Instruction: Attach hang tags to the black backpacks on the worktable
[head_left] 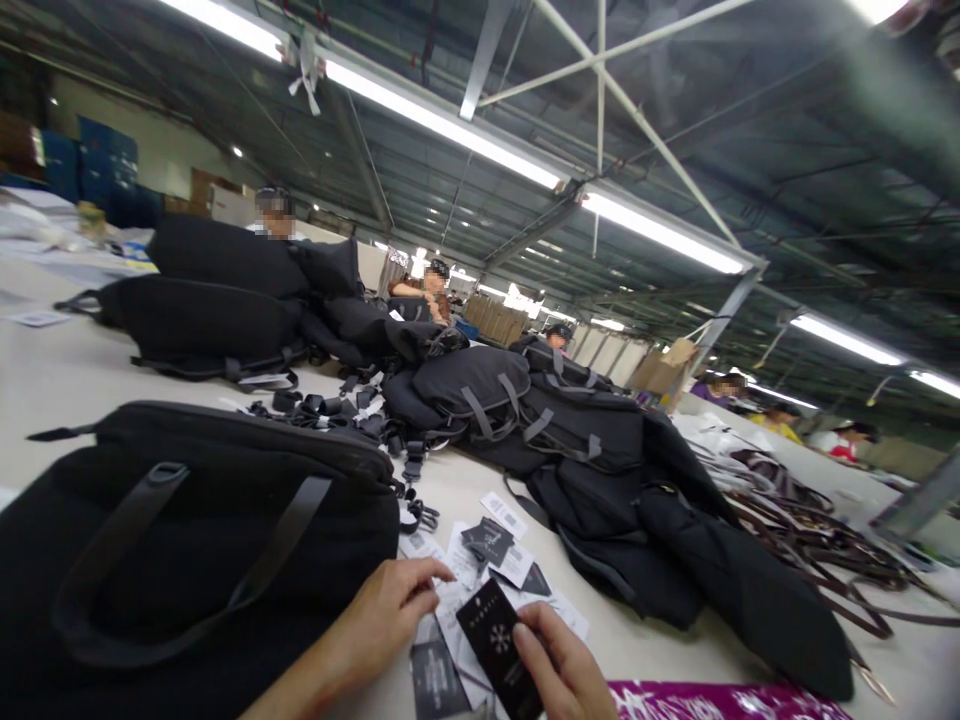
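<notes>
My right hand (562, 660) pinches a black hang tag (496, 640) with a white star-like emblem, tilted above a scatter of cards. To its left, my left hand (394, 610) hovers at the edge of the pile, index finger stretched out and the others loosely bent, with nothing visible in it. Beneath both hands lie loose white and black tags (491, 540), some overlapping. A black bag (247, 540) with two grey webbing handles lies at the left, behind my left forearm. Its lower part runs out of view.
Black straps and buckles (322, 410) are heaped behind the bag. Piles of black bags (217, 320) and more bags (600, 480) cover the table's back and right. Brown straps (810, 540) lie at the far right, a purple printed sheet (712, 700) in front. Several people work beyond.
</notes>
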